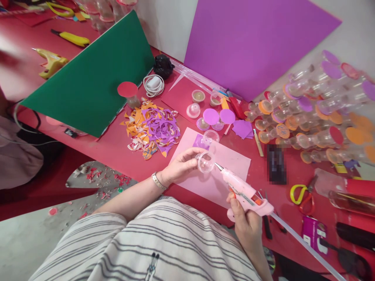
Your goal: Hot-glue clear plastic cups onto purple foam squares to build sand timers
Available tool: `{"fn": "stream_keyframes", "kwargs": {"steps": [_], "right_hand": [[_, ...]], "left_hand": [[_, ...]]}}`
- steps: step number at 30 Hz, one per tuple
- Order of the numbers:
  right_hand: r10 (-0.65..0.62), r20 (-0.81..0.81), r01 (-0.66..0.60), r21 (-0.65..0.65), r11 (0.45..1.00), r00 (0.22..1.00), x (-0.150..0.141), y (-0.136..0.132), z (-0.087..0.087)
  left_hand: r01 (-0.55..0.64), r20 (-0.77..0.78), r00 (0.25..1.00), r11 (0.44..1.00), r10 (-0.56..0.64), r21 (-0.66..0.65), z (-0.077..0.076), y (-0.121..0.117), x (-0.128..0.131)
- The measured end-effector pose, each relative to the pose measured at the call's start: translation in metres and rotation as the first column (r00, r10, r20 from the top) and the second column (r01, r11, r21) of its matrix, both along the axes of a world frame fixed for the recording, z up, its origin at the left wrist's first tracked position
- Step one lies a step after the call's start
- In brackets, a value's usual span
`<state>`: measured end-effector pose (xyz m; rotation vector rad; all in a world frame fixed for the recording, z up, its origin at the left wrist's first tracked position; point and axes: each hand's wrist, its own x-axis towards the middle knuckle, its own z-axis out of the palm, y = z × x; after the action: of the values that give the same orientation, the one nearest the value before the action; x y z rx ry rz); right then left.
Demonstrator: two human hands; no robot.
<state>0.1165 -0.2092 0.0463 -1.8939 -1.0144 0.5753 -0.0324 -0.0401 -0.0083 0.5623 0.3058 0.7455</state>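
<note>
My left hand [186,164] pinches a small clear plastic cup [206,162] by its side, its round rim turned up toward me. In my right hand [246,222] is a pink hot glue gun [241,191], fingers wrapped around the handle, with a long clear glue stick [304,244] trailing from its back. The metal nozzle points at the cup's right side, close to the rim; I cannot tell whether it touches. Under both lies a pale pink sheet [231,156]. Another clear cup [211,137] rests on it beside a purple paper piece [200,142].
Orange and purple paper scraps [155,127] are heaped at left, before a leaning green board [96,74]. Stacked clear cups with coloured discs [310,105] fill the right. Purple discs [211,116], scissors [303,194] and a coiled white cable [153,85] lie around. A person sits at far left.
</note>
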Motion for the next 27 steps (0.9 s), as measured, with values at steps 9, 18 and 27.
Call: {"fn": "stream_keyframes", "kwargs": {"steps": [9,18,27], "right_hand": [[-0.020,-0.036,0.023,0.078,0.997,0.999,-0.002,0.001,0.001],[-0.032,-0.053,0.035,0.051,0.998,0.998,0.001,-0.005,-0.005],[0.051,-0.018,-0.051,0.002,0.999,0.999,0.020,-0.017,-0.021]], "left_hand": [[-0.014,-0.017,1.000,1.000,0.014,0.019,0.001,0.001,0.000],[0.008,0.002,1.000,1.000,-0.008,0.001,-0.001,-0.001,0.000],[0.011,0.035,0.999,1.000,-0.010,-0.028,0.001,-0.001,0.000]]}}
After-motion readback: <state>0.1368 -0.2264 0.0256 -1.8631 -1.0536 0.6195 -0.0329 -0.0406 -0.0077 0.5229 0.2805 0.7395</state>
